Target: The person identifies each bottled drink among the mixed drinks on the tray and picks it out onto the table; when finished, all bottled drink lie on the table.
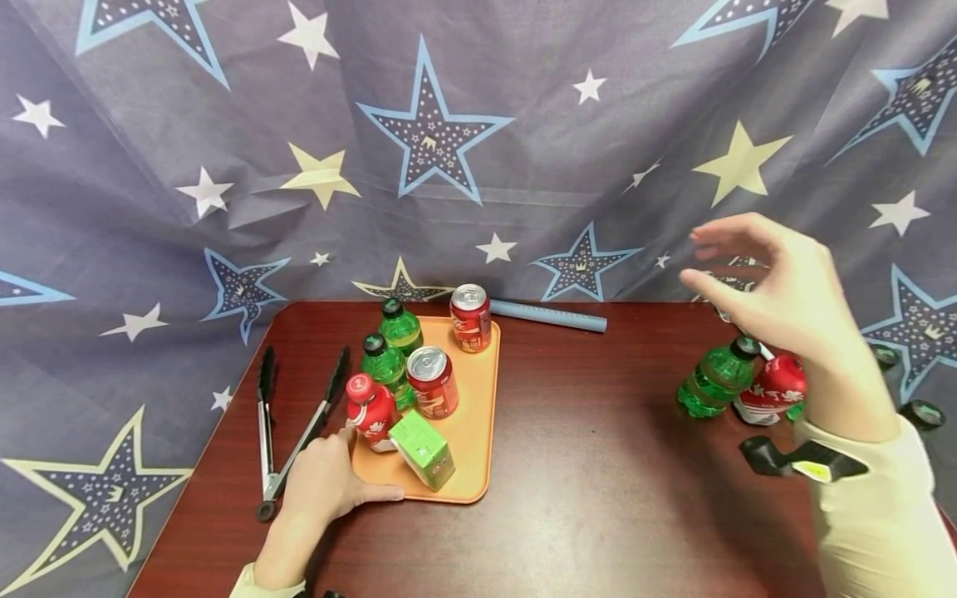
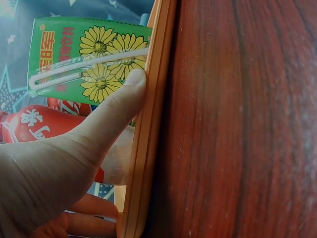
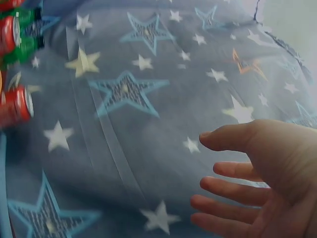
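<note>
At the near left corner of the orange tray, my left hand grips the rim, its thumb on the front edge and its fingers on the left side. Near that hand on the tray are a red bottle and a green drink carton with a straw on its side. Two green bottles and two red soda cans stand behind them. Raised on the right, my right hand holds nothing, its fingers loosely bent. Below it are a green bottle and a red bottle, partly hidden by the wrist.
Metal tongs with black tips lie spread to the left of the tray. A blue stick-like object lies along the back edge of the table. Behind stands a star-patterned cloth. More bottle caps show beyond the right forearm.
</note>
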`<state>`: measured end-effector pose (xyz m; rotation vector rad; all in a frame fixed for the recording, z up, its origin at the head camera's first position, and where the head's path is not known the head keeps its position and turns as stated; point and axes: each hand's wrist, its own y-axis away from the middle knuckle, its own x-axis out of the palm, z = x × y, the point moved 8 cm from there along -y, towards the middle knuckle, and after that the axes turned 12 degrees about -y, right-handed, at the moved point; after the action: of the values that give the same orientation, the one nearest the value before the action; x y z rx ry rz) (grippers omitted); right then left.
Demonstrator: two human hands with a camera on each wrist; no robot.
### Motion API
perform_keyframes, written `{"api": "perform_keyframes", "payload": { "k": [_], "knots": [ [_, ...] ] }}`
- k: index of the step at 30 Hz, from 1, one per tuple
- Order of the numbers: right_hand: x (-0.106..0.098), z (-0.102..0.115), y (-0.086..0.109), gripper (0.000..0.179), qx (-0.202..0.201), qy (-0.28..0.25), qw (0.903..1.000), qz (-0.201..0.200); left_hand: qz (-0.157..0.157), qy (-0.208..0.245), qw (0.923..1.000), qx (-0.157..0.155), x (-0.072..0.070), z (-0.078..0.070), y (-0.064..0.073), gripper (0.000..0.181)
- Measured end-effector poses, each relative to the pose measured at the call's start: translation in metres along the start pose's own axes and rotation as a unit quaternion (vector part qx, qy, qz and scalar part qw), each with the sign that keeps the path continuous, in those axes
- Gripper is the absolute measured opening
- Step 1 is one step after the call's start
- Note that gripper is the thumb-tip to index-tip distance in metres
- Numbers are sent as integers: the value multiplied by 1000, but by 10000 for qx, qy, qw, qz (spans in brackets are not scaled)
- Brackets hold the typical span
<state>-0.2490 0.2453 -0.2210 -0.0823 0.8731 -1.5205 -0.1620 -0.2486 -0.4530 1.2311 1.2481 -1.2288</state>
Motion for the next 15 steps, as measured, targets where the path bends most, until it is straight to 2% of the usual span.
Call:
{"api": "perform_keyframes", "payload": {
  "k": [4,15],
  "knots": [
    [31,13,-8,41,-180,-168,9990,362,-4,5,10000,-3,1,1,0,123],
    [110,28,-25,37,-233,-550,9913,1173,-66,-17,10000,-17,-2,-1,0,123]
  ]
}}
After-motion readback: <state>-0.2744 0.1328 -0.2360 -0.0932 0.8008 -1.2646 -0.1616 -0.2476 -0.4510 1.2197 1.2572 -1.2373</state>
